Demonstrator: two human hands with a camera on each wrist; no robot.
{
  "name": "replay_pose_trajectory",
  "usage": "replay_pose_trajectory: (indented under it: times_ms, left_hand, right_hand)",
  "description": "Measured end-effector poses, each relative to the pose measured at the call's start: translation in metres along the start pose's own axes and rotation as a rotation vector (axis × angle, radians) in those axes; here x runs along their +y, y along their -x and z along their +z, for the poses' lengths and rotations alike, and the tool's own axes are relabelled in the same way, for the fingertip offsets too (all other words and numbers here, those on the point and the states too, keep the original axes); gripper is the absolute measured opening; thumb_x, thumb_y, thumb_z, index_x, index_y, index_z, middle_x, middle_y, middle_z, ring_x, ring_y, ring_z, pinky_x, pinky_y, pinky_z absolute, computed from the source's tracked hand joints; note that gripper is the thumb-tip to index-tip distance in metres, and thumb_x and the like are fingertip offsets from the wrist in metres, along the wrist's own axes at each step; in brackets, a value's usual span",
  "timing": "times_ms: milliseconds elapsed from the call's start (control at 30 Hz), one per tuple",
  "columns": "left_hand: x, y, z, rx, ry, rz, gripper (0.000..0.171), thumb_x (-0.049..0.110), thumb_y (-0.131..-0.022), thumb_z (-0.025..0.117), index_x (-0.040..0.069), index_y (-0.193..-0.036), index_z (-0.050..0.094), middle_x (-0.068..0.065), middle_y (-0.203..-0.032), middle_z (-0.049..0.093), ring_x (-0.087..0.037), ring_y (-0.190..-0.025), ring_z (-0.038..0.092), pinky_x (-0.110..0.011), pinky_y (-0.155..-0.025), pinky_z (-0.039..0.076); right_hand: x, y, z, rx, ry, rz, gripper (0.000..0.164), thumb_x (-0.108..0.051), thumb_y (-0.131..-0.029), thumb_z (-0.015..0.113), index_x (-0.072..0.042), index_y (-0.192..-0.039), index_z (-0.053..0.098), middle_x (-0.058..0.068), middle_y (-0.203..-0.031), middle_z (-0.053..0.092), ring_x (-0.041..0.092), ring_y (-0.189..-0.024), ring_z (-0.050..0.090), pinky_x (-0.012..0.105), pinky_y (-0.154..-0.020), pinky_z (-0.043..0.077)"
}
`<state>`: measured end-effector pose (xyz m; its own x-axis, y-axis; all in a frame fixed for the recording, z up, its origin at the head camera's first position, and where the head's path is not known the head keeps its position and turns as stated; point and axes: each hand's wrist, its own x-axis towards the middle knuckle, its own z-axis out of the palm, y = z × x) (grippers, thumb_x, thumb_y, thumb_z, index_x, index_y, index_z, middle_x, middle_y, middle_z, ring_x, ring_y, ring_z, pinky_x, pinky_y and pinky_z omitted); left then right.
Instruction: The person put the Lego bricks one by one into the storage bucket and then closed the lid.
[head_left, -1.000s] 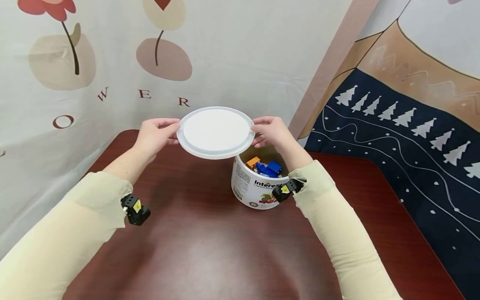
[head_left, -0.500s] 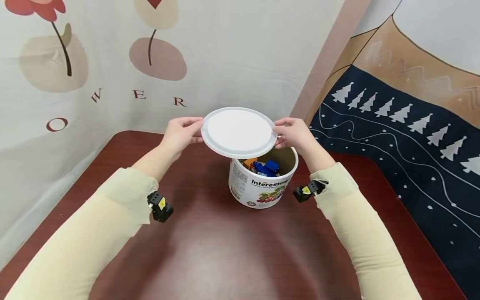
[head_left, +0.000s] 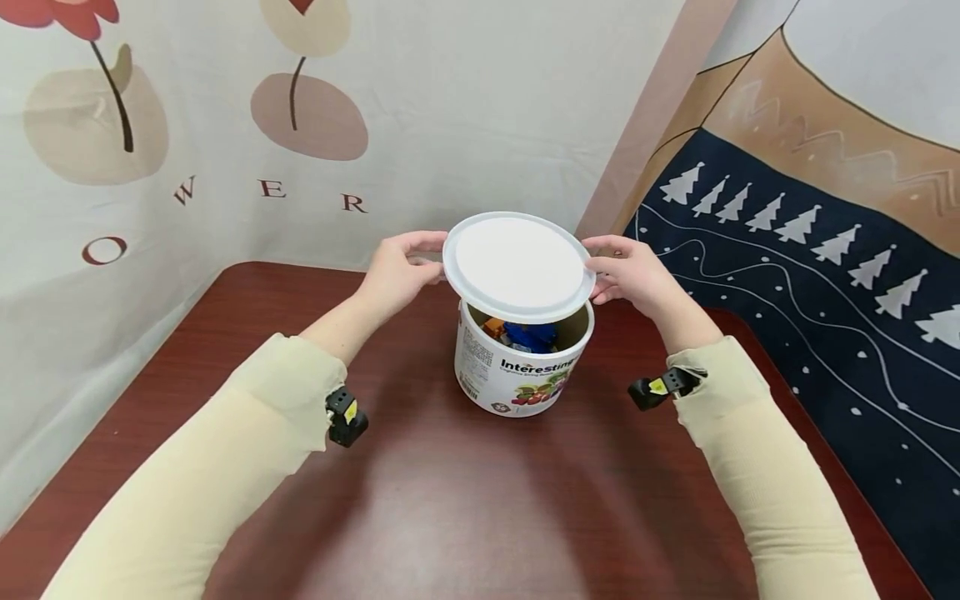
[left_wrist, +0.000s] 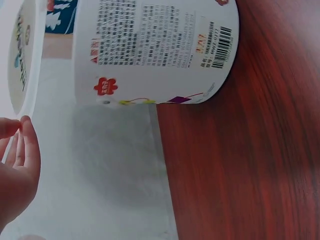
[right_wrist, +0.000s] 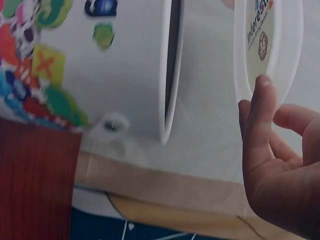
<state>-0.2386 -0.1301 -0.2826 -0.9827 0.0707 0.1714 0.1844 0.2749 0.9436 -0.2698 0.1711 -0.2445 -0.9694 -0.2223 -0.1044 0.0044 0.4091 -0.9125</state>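
Observation:
A round white lid (head_left: pixel 519 263) is held level between both hands, above the mouth of a white printed tub (head_left: pixel 495 375). My left hand (head_left: pixel 401 265) pinches the lid's left edge, and my right hand (head_left: pixel 633 271) pinches the right edge. Inside the tub lie blue pieces (head_left: pixel 534 337) and an orange piece (head_left: pixel 492 327); the lid hides part of the opening. In the right wrist view a gap separates the lid (right_wrist: pixel 287 50) from the tub's rim (right_wrist: pixel 170 100). Lettering on the lid's printed underside shows in both wrist views.
The tub stands on a dark reddish-brown table (head_left: pixel 465 500). Behind it hangs a pale printed wall cloth (head_left: pixel 480 108) with flowers and letters. To the right is a navy cloth (head_left: pixel 810 333) with white trees. Small black cameras (head_left: pixel 347 417) sit at both wrists.
Both hands have carried the lid to the right, from left of the tub to over its opening. The tub has stayed on the table, and more of its mouth is now covered from view.

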Motion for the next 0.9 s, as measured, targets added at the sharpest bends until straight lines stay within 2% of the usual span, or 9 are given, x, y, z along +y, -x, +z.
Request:
replay_pose_trajectory:
  times_ms: [100,200,300,400,500,667,733,900]
  left_hand:
    - [0.000,0.000,0.008,-0.012,-0.067,0.048,0.043,0.006,-0.088,0.059,0.009,-0.131,0.054,-0.009,-0.129,0.058,-0.022,-0.098,0.064,-0.037,-0.088,0.052]
    - [-0.001,0.000,0.014,-0.007,-0.079,0.078,0.043,0.010,-0.089,0.061,0.012,-0.131,0.054,-0.008,-0.129,0.058,-0.025,-0.102,0.063,-0.038,-0.089,0.051]
    - [-0.001,-0.002,0.018,0.009,-0.067,0.094,0.043,0.011,-0.089,0.061,0.011,-0.131,0.054,-0.009,-0.128,0.058,-0.026,-0.101,0.062,-0.037,-0.087,0.051]
    - [0.000,-0.004,0.020,0.022,-0.092,0.101,0.043,0.014,-0.090,0.061,0.012,-0.132,0.054,-0.009,-0.128,0.058,-0.026,-0.103,0.062,-0.037,-0.087,0.051]
    - [0.003,-0.005,0.024,0.034,-0.138,0.113,0.042,0.018,-0.090,0.061,0.013,-0.132,0.054,-0.008,-0.127,0.059,-0.025,-0.106,0.061,-0.038,-0.089,0.052]
    - [0.010,-0.007,0.030,0.091,-0.171,0.191,0.035,0.022,-0.090,0.062,0.009,-0.123,0.061,-0.010,-0.118,0.062,-0.024,-0.104,0.062,-0.037,-0.091,0.052]
    - [0.012,-0.007,0.030,0.121,-0.168,0.222,0.032,0.023,-0.090,0.062,0.006,-0.118,0.064,-0.011,-0.115,0.063,-0.024,-0.101,0.063,-0.035,-0.092,0.051]
    - [0.017,-0.009,0.031,0.171,-0.160,0.259,0.028,0.025,-0.090,0.062,0.005,-0.109,0.068,-0.012,-0.104,0.068,-0.021,-0.093,0.064,-0.033,-0.088,0.052]
  right_hand:
    - [0.004,0.006,-0.009,-0.014,-0.019,-0.003,0.044,-0.016,-0.095,0.051,-0.003,-0.136,0.042,-0.001,-0.082,0.061,0.010,-0.055,0.060,0.020,-0.057,0.054]
    - [0.010,0.009,-0.015,-0.031,-0.037,-0.028,0.043,-0.014,-0.097,0.046,-0.003,-0.138,0.041,-0.003,-0.088,0.063,0.009,-0.060,0.062,0.021,-0.061,0.055]
    - [0.018,0.010,-0.021,-0.048,-0.019,-0.099,0.045,-0.005,-0.095,0.046,-0.005,-0.140,0.041,-0.007,-0.094,0.065,0.008,-0.068,0.065,0.022,-0.067,0.056]
    - [0.026,0.010,-0.024,-0.033,0.027,-0.201,0.050,0.000,-0.091,0.053,-0.003,-0.140,0.041,-0.012,-0.096,0.066,0.005,-0.076,0.065,0.020,-0.070,0.056]
    - [0.028,0.011,-0.025,0.055,0.119,-0.302,0.047,-0.006,-0.091,0.058,0.000,-0.136,0.046,-0.010,-0.097,0.064,-0.002,-0.078,0.064,0.016,-0.069,0.054]
    - [0.021,0.013,-0.020,0.281,0.263,-0.416,0.034,-0.015,-0.092,0.059,0.001,-0.122,0.059,0.011,-0.098,0.065,-0.009,-0.073,0.059,0.012,-0.065,0.052]
    - [0.017,0.013,-0.019,0.347,0.284,-0.444,0.030,-0.016,-0.091,0.060,0.002,-0.116,0.062,0.014,-0.093,0.066,-0.008,-0.070,0.058,0.011,-0.063,0.052]
    - [0.006,0.013,-0.019,0.428,0.265,-0.460,0.028,-0.016,-0.089,0.063,0.002,-0.110,0.066,-0.006,-0.079,0.067,-0.003,-0.064,0.059,0.009,-0.061,0.050]
